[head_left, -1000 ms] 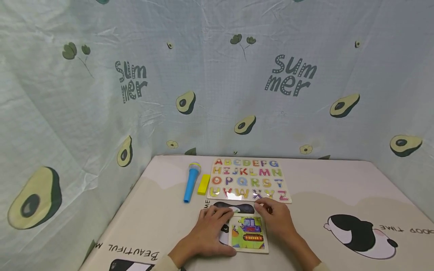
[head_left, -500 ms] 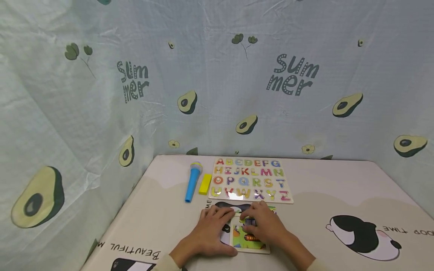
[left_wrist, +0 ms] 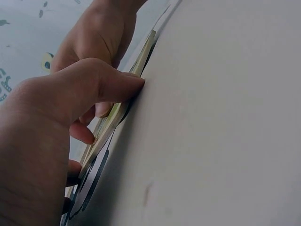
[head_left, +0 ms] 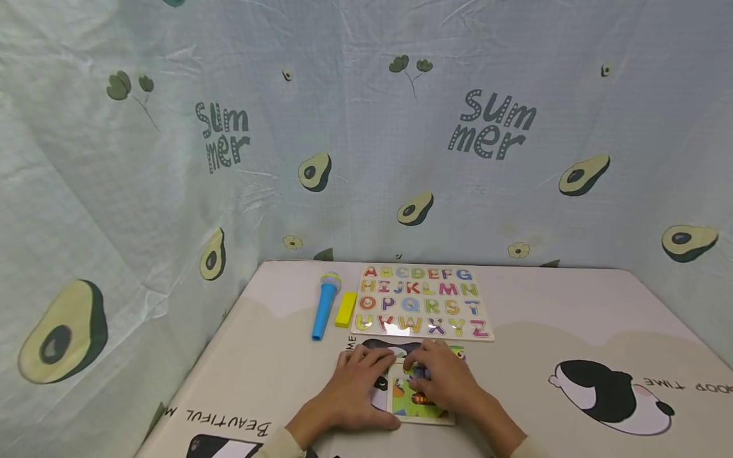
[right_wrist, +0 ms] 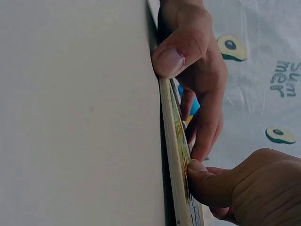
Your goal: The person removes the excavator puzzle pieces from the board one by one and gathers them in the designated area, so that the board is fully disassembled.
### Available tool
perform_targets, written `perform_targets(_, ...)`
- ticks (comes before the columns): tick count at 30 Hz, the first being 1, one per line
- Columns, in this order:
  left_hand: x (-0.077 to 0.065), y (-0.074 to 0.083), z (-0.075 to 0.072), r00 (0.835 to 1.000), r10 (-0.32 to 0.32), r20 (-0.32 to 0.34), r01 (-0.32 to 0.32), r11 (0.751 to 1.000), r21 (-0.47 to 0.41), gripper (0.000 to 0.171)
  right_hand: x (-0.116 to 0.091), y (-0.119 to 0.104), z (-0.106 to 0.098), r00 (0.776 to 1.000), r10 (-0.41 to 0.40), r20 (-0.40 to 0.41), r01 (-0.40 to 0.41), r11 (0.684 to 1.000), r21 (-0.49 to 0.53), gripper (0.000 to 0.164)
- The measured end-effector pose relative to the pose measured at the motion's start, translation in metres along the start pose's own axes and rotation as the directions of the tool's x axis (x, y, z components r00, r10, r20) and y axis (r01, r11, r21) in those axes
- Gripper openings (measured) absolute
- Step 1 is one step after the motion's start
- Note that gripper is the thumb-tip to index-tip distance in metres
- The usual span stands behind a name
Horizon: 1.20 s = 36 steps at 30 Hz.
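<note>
A small square jigsaw puzzle (head_left: 406, 407) in a pale wooden frame lies on the table, showing a vehicle on green. My left hand (head_left: 357, 391) grips its left side, thumb at the near edge and fingers at the far corner. My right hand (head_left: 449, 380) has its thumb and forefinger curled onto the picture, covering its upper right. Whether they pinch a single piece is hidden. The right wrist view shows the right thumb tip against the puzzle's face (right_wrist: 181, 146). A green printed bit (head_left: 458, 352) shows beyond the right hand.
An alphabet board (head_left: 424, 302) lies beyond the puzzle. To its left are a yellow block (head_left: 345, 310) and a blue toy microphone (head_left: 325, 306). The tablecloth (head_left: 532, 324) has printed dogs, and a curtain (head_left: 366, 127) hangs behind.
My right hand has moved left from the puzzle's upper right edge onto its picture, uncovering the green bit behind it. My left hand has kept its grip.
</note>
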<state>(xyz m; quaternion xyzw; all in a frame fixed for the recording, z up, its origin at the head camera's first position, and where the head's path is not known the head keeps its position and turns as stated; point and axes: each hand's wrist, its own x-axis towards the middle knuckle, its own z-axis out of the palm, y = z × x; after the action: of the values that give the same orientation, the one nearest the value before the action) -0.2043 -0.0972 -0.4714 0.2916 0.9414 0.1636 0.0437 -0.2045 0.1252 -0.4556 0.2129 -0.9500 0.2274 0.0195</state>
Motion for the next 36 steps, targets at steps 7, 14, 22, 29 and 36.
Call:
perform_targets(7,0.0004,0.001,-0.0003,1.0,-0.006,0.009,0.006,1.0,0.002,0.099,0.0,0.0004,0.0027,0.999,-0.015,-0.039,0.016,0.999,0.036,0.023)
perform_targets(14,0.0005,0.0021,0.0003,1.0,-0.002,0.002,0.002,1.0,0.003,0.099,-0.0017,0.0011,0.0023,0.997,-0.027,-0.069,0.034,0.994,0.108,0.026)
perform_targets(22,0.0008,0.0015,0.0009,1.0,-0.004,-0.004,0.004,1.0,0.005,0.101,-0.0006,0.0011,0.001,0.998,-0.008,-0.067,0.012,0.998,0.066,0.025)
perform_targets(29,0.0009,0.001,0.0003,1.0,-0.002,-0.004,0.002,1.0,0.012,0.1,-0.0003,-0.0007,0.0011,0.997,-0.009,-0.076,0.007,1.0,-0.027,0.027)
perform_targets(36,-0.0002,0.001,0.0,1.0,-0.01,0.001,0.01,1.0,0.0,0.101,0.0004,-0.0002,-0.0001,0.998,-0.014,-0.069,0.011,0.999,-0.038,0.027)
